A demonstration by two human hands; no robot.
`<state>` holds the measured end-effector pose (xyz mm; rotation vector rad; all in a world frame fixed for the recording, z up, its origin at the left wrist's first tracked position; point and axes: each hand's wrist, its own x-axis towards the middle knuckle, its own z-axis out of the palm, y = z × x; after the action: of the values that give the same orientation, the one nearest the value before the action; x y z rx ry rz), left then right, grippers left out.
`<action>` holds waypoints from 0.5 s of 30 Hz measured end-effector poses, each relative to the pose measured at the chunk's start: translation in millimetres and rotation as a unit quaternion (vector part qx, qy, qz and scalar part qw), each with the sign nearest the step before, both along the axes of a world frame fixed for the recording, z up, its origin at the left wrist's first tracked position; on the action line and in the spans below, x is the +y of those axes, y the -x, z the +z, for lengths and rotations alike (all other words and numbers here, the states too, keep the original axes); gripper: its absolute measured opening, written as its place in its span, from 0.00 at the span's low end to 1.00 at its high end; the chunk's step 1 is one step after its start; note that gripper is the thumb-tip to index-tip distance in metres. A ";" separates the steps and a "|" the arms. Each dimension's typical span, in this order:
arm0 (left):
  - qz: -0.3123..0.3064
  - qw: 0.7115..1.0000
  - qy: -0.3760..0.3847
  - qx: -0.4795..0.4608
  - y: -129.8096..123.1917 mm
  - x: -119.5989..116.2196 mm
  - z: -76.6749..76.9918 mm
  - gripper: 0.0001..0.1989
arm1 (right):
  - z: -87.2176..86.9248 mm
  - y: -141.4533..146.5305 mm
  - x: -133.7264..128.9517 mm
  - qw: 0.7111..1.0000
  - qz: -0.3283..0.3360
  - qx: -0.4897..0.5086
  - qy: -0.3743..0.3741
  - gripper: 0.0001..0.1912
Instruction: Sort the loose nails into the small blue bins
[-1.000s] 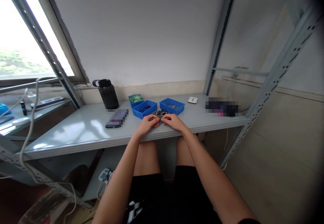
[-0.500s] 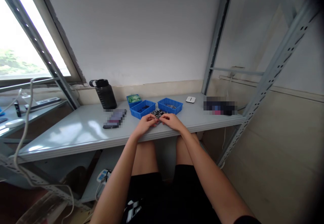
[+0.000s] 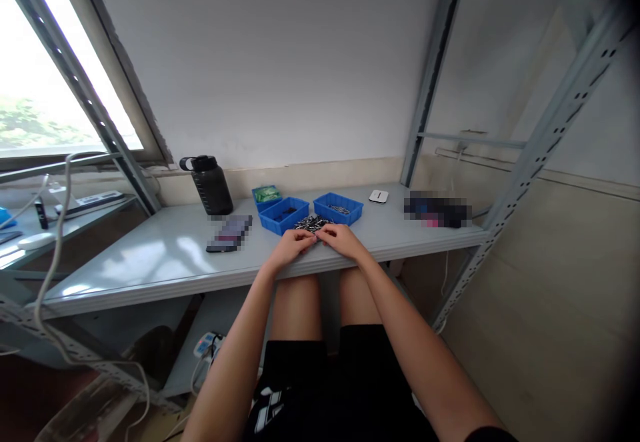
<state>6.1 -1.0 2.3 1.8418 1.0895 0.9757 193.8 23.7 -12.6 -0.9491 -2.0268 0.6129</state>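
Note:
My left hand [image 3: 293, 246] and my right hand [image 3: 341, 239] meet near the front edge of the table, fingertips pinched close together. What they pinch is too small to make out. Just beyond the fingers lies a pile of small black and silver parts [image 3: 314, 223]. Behind it on the left is a blue bin [image 3: 273, 226] with a few dark pieces inside. A second blue bin [image 3: 354, 214], to the right, holds small silvery parts.
A small blue box [image 3: 268, 195] with green contents stands behind the left bin. Further left are a dark water bottle [image 3: 213, 186] and a blurred phone [image 3: 229, 234]. On the right lie a white square object [image 3: 379, 196] and a dark blurred item [image 3: 437, 210]. Metal shelf posts [image 3: 435, 75] flank the table.
Both hands stay at the table edge with only slight finger movement; more of the parts pile shows beyond them. The view has shifted slightly.

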 end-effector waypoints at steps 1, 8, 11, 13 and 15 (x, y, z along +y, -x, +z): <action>-0.001 1.000 -0.001 0.004 -0.2 0.6 -0.6 0.15 | -0.8 0.3 0.6 1.000 -0.003 -0.004 -0.005 0.16; 0.012 1.000 -0.011 0.006 -0.7 3.7 -3.2 0.14 | -2.0 0.6 1.3 1.000 -0.011 -0.018 -0.019 0.16; 0.011 1.000 -0.010 -0.001 -0.9 3.4 -3.1 0.14 | -1.5 0.8 0.6 0.999 -0.019 -0.016 -0.019 0.16; 0.009 1.000 -0.008 -0.005 -1.1 3.0 -2.8 0.15 | -1.5 1.1 0.8 0.999 -0.026 -0.014 -0.021 0.17; 0.007 1.000 -0.007 -0.007 -1.1 3.0 -2.9 0.15 | -1.7 1.5 1.3 0.999 -0.030 -0.013 -0.018 0.18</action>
<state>7.2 1.9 -0.6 1.8386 1.0902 1.0056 192.4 25.0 -14.3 -0.9963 -2.0183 0.5327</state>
